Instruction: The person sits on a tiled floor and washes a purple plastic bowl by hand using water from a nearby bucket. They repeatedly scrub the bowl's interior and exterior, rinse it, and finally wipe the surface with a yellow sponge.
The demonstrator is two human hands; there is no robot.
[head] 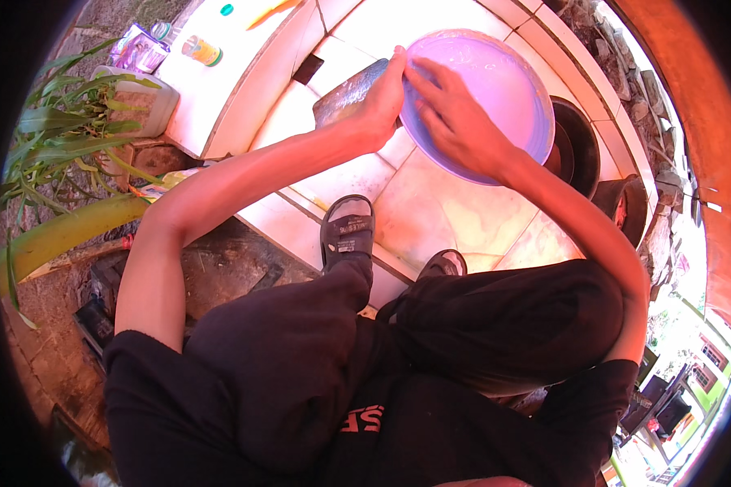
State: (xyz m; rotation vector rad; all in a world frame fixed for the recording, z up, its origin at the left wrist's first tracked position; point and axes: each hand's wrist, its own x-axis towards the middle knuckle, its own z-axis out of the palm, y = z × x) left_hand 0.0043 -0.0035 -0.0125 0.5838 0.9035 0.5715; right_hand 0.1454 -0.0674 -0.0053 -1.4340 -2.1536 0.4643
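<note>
A wet, dark rectangular pan [347, 94] is tilted above the tiled floor. My left hand [385, 100] is at its right end, with fingers extended along the edge and the thumb hidden. My right hand [454, 115] is over the left part of a round purple basin [539, 143]. Its fingers are slightly apart and point towards my left hand; I see nothing in them. Cloudy, soapy water [493, 85] fills much of the basin.
Dark round pans [585, 143] stand right of the basin, near another blackened pot [627, 210]. A low tiled ledge [262, 79] runs along the left, with a plastic container [202, 51] and a purple packet [137, 52] beyond. Leafy plants [67, 128] grow at far left.
</note>
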